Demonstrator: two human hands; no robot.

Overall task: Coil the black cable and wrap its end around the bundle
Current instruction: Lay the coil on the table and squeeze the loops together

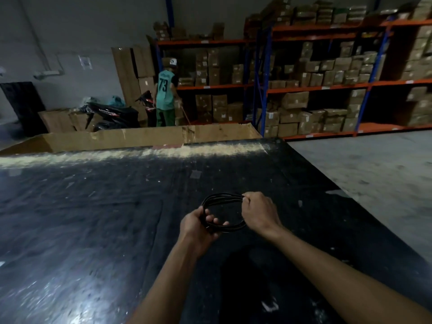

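Observation:
The black cable (221, 197) is wound into a round bundle of several loops, held in the air just above the black table (93, 218). My left hand (198, 224) grips the bundle's near left side, with fingers curled through the loops. My right hand (259, 212) pinches the bundle's far right side between thumb and fingers. The cable's loose end is hidden among the loops or inside my hands.
A long open cardboard box (145, 136) lies along the table's far edge. Beyond it stand a person in a green shirt (166, 94), a parked motorbike (109, 113) and orange-and-blue shelves (315, 87) full of boxes. Grey concrete floor (374, 164) lies to the right.

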